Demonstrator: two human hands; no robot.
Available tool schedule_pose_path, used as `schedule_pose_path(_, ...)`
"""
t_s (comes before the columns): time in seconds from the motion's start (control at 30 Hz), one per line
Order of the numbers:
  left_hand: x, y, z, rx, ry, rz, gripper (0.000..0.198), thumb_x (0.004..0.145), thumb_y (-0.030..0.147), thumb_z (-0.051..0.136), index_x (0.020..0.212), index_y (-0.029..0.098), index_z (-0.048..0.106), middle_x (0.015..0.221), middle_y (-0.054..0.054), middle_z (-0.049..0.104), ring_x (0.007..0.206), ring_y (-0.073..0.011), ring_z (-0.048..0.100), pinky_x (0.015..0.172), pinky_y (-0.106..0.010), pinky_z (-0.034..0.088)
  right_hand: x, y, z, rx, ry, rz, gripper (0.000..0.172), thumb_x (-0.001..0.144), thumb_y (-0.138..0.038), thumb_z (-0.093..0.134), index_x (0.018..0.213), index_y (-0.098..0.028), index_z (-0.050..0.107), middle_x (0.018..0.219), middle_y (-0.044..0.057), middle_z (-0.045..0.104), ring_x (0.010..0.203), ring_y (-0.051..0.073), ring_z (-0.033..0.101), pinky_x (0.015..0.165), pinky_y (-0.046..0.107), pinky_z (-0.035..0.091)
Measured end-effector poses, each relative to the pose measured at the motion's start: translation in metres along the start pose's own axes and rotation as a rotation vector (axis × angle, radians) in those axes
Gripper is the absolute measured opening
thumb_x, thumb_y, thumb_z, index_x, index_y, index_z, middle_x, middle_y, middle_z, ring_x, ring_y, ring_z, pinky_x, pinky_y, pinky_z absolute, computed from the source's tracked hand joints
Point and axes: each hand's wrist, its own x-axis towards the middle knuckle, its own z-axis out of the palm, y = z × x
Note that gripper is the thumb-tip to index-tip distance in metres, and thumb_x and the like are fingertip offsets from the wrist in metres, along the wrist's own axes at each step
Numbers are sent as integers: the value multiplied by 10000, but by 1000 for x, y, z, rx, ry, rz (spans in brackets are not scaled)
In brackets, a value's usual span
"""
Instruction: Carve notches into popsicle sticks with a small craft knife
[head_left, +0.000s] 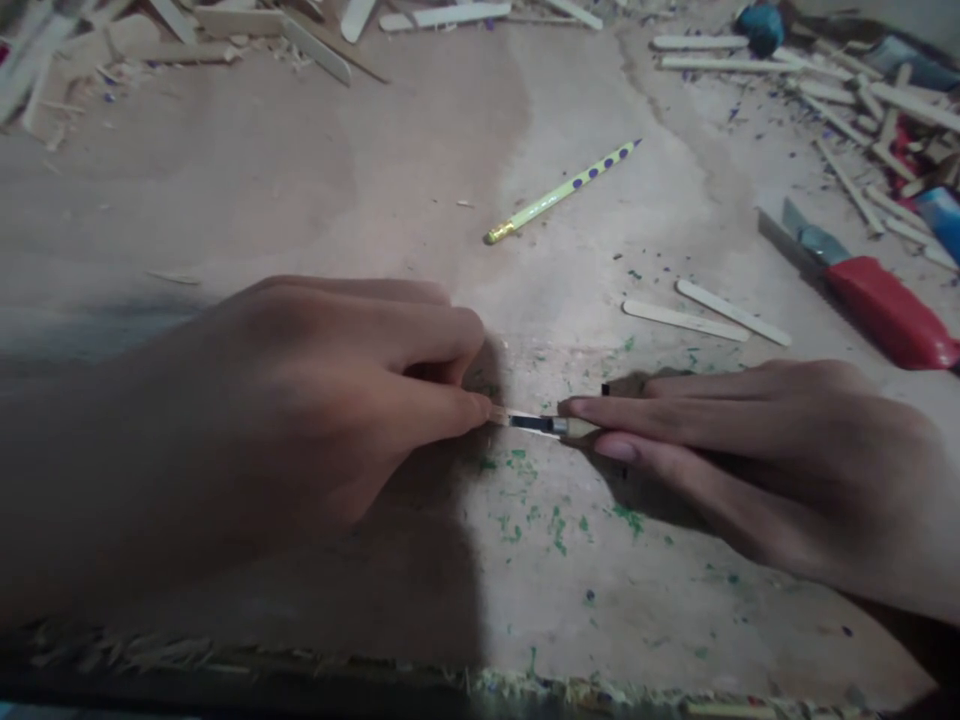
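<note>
Held stick (536,423): we see pale matt wood, dark glossy band.
Bench (420,130): we see matt, worn board.
Cutter (885,310): we see glossy red plastic, metal blade.

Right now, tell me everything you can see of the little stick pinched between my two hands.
The little stick is thin and short, pale wood at both ends with a dark, shiny band across its middle. It lies level, close to the stained board. The left hand pinches its left end, the right hand its right end. Fingers hide the rest.
</note>
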Motion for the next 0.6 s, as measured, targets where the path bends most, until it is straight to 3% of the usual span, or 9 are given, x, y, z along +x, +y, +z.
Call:
schedule_pose_path(0.2, -2, -2, 2, -13, 3, -5, 526, 1378, 264, 455, 1132, 315, 917, 1075, 46, 678, 1000, -128, 823, 902, -243, 705, 2, -2, 4, 7, 12, 28, 264, 1314, -202, 735, 1437, -128, 957, 1327, 125, 1006, 1059, 223, 1006, 872, 198, 786)
schedule_pose_path(0.37, -3, -2, 4, -44, -10, -33, 483, 1373, 241, 473, 1157, 321, 897, 1111, 67, 716, 989, -105, 820, 851, -184, 638, 1, -3, 4, -3, 9, 6, 270, 1323, -197, 724, 1446, -129, 954, 1320, 124, 1006, 1069, 222, 1005, 870, 212, 789)
schedule_pose_path(0.6, 0, -1, 4, -28, -8, -16, 524, 1390, 227, 436, 1130, 303, 885, 1097, 51, 671, 983, -123, 775, 825, -234, 574, 0, 0, 12, -12, 61, -22, 274, 1350, -216, 690, 1477, -133, 919, 1241, 100, 1007, 988, 182, 987, 825, 195, 767)
